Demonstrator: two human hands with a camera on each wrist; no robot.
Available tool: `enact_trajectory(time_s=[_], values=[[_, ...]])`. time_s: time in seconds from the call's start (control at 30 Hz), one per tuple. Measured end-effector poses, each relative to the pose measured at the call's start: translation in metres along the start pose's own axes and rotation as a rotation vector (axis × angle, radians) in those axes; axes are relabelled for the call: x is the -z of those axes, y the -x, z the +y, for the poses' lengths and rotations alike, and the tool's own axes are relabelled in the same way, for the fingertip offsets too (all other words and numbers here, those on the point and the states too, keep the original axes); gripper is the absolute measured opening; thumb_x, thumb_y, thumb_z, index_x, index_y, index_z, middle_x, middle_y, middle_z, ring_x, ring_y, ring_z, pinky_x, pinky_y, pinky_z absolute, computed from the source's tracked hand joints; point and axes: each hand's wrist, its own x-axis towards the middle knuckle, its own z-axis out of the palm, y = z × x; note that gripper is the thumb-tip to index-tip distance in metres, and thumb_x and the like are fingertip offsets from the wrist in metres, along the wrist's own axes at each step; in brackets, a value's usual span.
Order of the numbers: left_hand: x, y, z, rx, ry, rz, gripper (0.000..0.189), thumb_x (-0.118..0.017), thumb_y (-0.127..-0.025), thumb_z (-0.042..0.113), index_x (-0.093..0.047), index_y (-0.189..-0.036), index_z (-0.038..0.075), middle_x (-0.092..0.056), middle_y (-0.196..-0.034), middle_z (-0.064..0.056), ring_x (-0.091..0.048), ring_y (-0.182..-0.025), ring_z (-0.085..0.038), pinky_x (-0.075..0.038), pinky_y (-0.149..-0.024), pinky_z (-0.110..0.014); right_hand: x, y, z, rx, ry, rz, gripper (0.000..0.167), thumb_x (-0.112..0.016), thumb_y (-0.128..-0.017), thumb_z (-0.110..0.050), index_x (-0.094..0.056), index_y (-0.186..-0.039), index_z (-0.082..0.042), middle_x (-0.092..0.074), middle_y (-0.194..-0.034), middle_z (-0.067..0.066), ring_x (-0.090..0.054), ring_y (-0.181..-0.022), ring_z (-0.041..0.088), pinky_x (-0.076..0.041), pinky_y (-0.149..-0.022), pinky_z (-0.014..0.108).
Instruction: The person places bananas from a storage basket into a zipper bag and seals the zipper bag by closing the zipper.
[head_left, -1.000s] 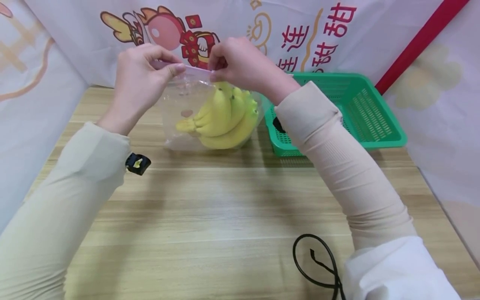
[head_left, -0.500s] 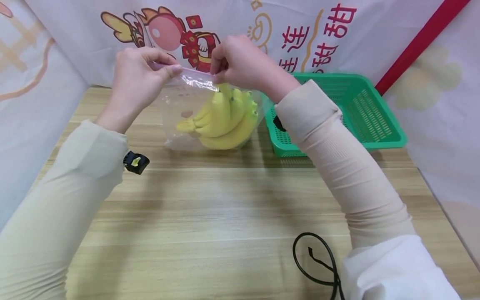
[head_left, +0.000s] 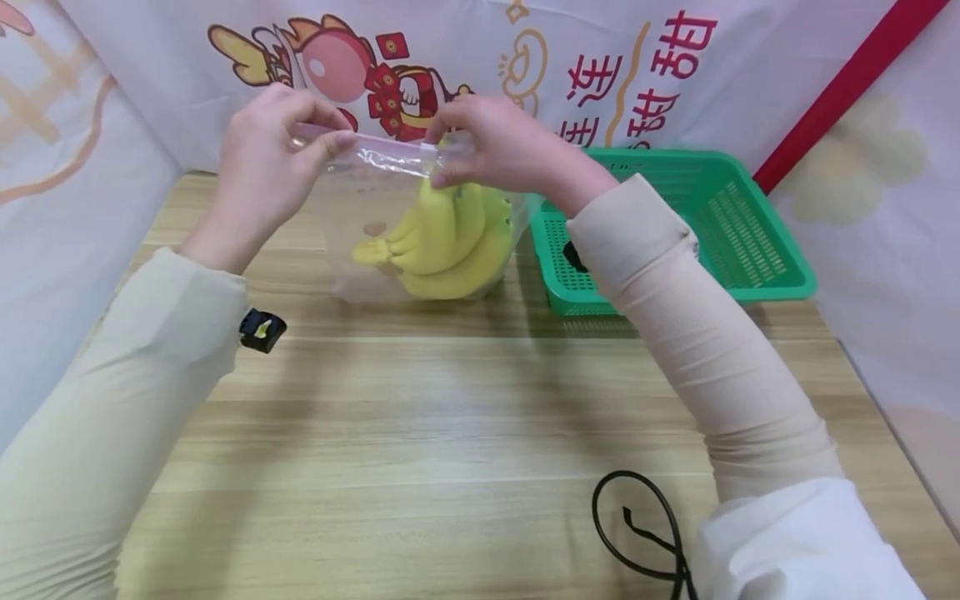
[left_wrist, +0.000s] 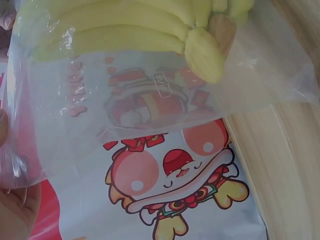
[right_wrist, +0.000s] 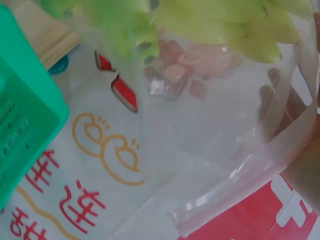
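Note:
A clear slider zip bag (head_left: 352,200) with a lilac top strip stands on the table, a bunch of bananas (head_left: 450,237) inside it. My left hand (head_left: 270,158) pinches the left end of the strip between thumb and fingers. At the right part of the bag's mouth, my right hand (head_left: 502,150) holds the film with curled fingers, thumb lower and apart from the index finger. A small pale slider (head_left: 428,152) sits by that index fingertip. In the right wrist view, the bag's film (right_wrist: 215,130) hangs below the bananas (right_wrist: 215,25), and the hand is partly behind it.
Behind my right forearm stands a green plastic basket (head_left: 750,225), close to the bag's right side. A looped black cable (head_left: 637,475) lies at the front right of the wooden table (head_left: 420,467). Printed cloth walls (head_left: 465,42) enclose the back and sides.
My right thumb has moved down from the index finger, and the lilac strip and slider now show between the hands. The left hand has shifted slightly left. Bananas and basket stay put.

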Motion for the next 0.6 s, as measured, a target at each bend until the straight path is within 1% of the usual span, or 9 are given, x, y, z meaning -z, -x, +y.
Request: enact_trajectory(time_s=[0.07, 0.13, 0.2, 0.23, 0.3, 0.37, 0.43, 0.53, 0.6], values=[[-0.0003, -0.0003, 0.0002, -0.008, -0.006, -0.004, 0.032, -0.06, -0.092, 0.03, -0.066, -0.11, 0.004, -0.056, -0.106, -0.002, -0.046, -0.105, -0.017, -0.035, -0.095, -0.035, 0.0002, -0.0009, 0.0026, -0.014, -0.002, -0.034, 0.067, -0.068, -0.083, -0.043, -0.046, -0.14, -0.015, -0.047, -0.146, 0.001, -0.042, -0.135, 0.017, -0.033, -0.115, 0.033], [-0.0006, -0.0005, 0.0008, -0.008, -0.009, -0.007, 0.032, -0.059, -0.093, 0.028, -0.065, -0.111, 0.003, -0.056, -0.111, -0.008, -0.046, -0.11, -0.022, -0.034, -0.099, -0.039, 0.0005, -0.0016, 0.0045, -0.032, 0.013, -0.079, 0.08, -0.068, -0.081, -0.048, -0.035, -0.147, -0.018, -0.039, -0.153, 0.001, -0.035, -0.142, 0.019, -0.027, -0.119, 0.036], [-0.0008, -0.0011, 0.0017, -0.005, -0.015, -0.007, 0.032, -0.059, -0.093, 0.028, -0.065, -0.112, 0.002, -0.056, -0.113, -0.01, -0.045, -0.112, -0.024, -0.033, -0.101, -0.04, 0.0005, -0.002, 0.0059, -0.049, 0.035, -0.122, 0.089, -0.069, -0.079, -0.052, -0.028, -0.151, -0.02, -0.032, -0.156, 0.001, -0.03, -0.145, 0.02, -0.024, -0.12, 0.039], [-0.001, -0.0016, 0.0021, -0.002, -0.017, -0.008, 0.032, -0.059, -0.093, 0.028, -0.065, -0.112, 0.002, -0.056, -0.113, -0.009, -0.045, -0.112, -0.024, -0.033, -0.101, -0.04, 0.0004, -0.0023, 0.0065, -0.055, 0.043, -0.137, 0.091, -0.069, -0.077, -0.054, -0.027, -0.151, -0.02, -0.032, -0.156, 0.001, -0.03, -0.144, 0.021, -0.024, -0.12, 0.04], [-0.0015, -0.0024, 0.003, 0.007, -0.015, -0.006, 0.033, -0.058, -0.094, 0.028, -0.065, -0.113, 0.002, -0.056, -0.11, -0.006, -0.045, -0.113, -0.024, -0.032, -0.101, -0.04, 0.0, -0.0032, 0.0071, -0.06, 0.058, -0.151, 0.093, -0.07, -0.076, -0.056, -0.028, -0.151, -0.021, -0.035, -0.155, 0.002, -0.034, -0.142, 0.021, -0.027, -0.119, 0.041], [-0.0019, -0.003, 0.0037, 0.01, -0.008, 0.001, 0.033, -0.058, -0.094, 0.028, -0.065, -0.112, 0.002, -0.054, -0.106, -0.003, -0.044, -0.113, -0.024, -0.031, -0.102, -0.039, -0.0005, -0.0044, 0.0073, -0.066, 0.063, -0.14, 0.09, -0.069, -0.076, -0.057, -0.032, -0.15, -0.02, -0.039, -0.153, 0.002, -0.039, -0.139, 0.02, -0.03, -0.117, 0.039], [-0.0021, -0.003, 0.0045, 0.006, -0.004, 0.009, 0.033, -0.058, -0.094, 0.028, -0.065, -0.111, 0.001, -0.054, -0.107, -0.003, -0.043, -0.116, -0.024, -0.028, -0.107, -0.037, -0.001, -0.0059, 0.0074, -0.077, 0.061, -0.121, 0.088, -0.069, -0.077, -0.056, -0.034, -0.148, -0.02, -0.043, -0.15, 0.002, -0.042, -0.137, 0.018, -0.032, -0.116, 0.037], [-0.0021, -0.0007, 0.006, -0.035, -0.029, 0.024, 0.032, -0.057, -0.094, 0.028, -0.065, -0.11, 0.001, -0.057, -0.112, -0.01, -0.041, -0.123, -0.027, -0.019, -0.114, -0.037, -0.002, -0.0081, 0.0073, -0.102, 0.069, -0.092, 0.084, -0.068, -0.077, -0.055, -0.037, -0.147, -0.02, -0.045, -0.149, 0.001, -0.044, -0.137, 0.017, -0.033, -0.116, 0.034], [-0.0031, 0.0012, 0.0074, -0.094, -0.059, 0.046, 0.031, -0.057, -0.095, 0.027, -0.066, -0.109, 0.001, -0.059, -0.117, -0.015, -0.041, -0.125, -0.029, -0.015, -0.116, -0.038, -0.0034, -0.0095, 0.0073, -0.108, 0.08, -0.066, 0.078, -0.068, -0.079, -0.053, -0.042, -0.144, -0.019, -0.05, -0.145, 0.001, -0.049, -0.131, 0.016, -0.037, -0.112, 0.032]])
